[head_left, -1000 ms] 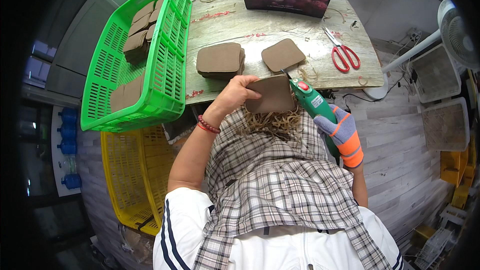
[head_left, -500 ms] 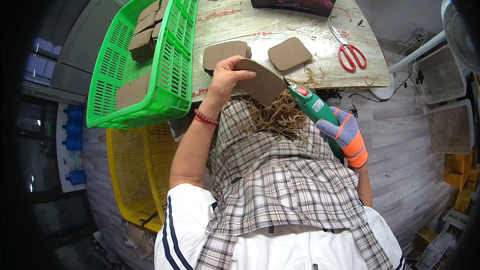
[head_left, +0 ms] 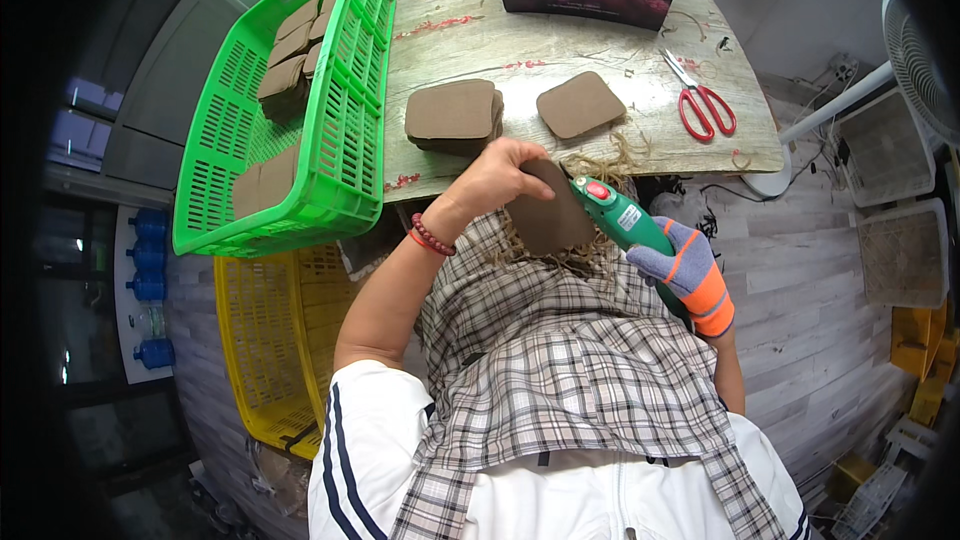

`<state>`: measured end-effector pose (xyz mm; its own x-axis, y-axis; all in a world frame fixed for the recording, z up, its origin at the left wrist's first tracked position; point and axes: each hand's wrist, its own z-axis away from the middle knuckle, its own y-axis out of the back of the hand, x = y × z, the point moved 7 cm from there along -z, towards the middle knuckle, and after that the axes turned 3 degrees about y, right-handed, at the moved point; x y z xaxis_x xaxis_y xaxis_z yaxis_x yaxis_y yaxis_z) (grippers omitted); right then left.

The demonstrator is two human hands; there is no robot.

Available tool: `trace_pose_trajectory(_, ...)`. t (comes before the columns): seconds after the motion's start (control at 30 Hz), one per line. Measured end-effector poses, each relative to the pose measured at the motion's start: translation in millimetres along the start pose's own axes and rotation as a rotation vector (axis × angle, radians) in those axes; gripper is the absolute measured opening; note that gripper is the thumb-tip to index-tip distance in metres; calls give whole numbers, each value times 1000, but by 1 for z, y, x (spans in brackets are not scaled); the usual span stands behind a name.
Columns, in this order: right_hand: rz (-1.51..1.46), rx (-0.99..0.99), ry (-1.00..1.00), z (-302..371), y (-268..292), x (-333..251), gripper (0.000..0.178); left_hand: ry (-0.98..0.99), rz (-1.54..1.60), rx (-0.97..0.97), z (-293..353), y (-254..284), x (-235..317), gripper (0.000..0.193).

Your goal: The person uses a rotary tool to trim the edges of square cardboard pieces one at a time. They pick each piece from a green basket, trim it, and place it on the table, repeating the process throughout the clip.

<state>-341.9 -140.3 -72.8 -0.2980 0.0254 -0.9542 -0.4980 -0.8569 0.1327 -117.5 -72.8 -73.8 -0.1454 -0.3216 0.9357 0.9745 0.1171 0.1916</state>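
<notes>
Pinching the brown sheet (head_left: 550, 222), left hand (head_left: 492, 180) holds it beside the green power tool (head_left: 618, 214), gloved right hand (head_left: 692, 272), fingers (head_left: 683, 234) wrapped round!

- The left hand (head_left: 500, 176) is bare, thumb and fingers closed in a pinch.
- The left forearm (head_left: 387, 300) slants up to the right.
- The right hand (head_left: 686, 265), gloved, is curled in a grip.
- The right forearm (head_left: 729, 370) shows partly.

Table (head_left: 590, 45): pale wood-grain, rounded corners
Floor (head_left: 800, 290): light grey wood-look planks
Wall (head_left: 770, 0): greyish-white, beyond the table
Window (head_left: 86, 134): dark-framed panes at left, bluish-white glow
Fan (head_left: 915, 65): white, round-headed, standing at right
Light: glare across the table
</notes>
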Motion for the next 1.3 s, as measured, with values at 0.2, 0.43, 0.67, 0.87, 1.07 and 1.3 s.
trace_pose_trajectory(0.2, -78, -68, 10, 0, -13, 7, 39, 84, 88, -150, 9, -35, -34, 40)
trace_pose_trajectory(0.43, -152, 18, -14, 3, 0, 8, 33, -173, 395, 349, 33, 72, -18, 28)
trace_pose_trajectory(0.67, -164, 99, -13, -1, 14, 18, 32, -163, -132, 981, 16, 192, -49, 37)
trace_pose_trajectory(0.87, -118, 238, 15, -4, 27, 26, 32, -526, -1155, 1184, 20, 75, 47, 33)
trace_pose_trajectory(1.07, -142, 260, -55, 0, 27, 32, 34, -413, -1266, 993, 13, 93, 42, 45)
trace_pose_trajectory(1.3, -86, 194, -15, -15, 9, 40, 36, 23, -1006, 469, -24, 151, -9, 71)
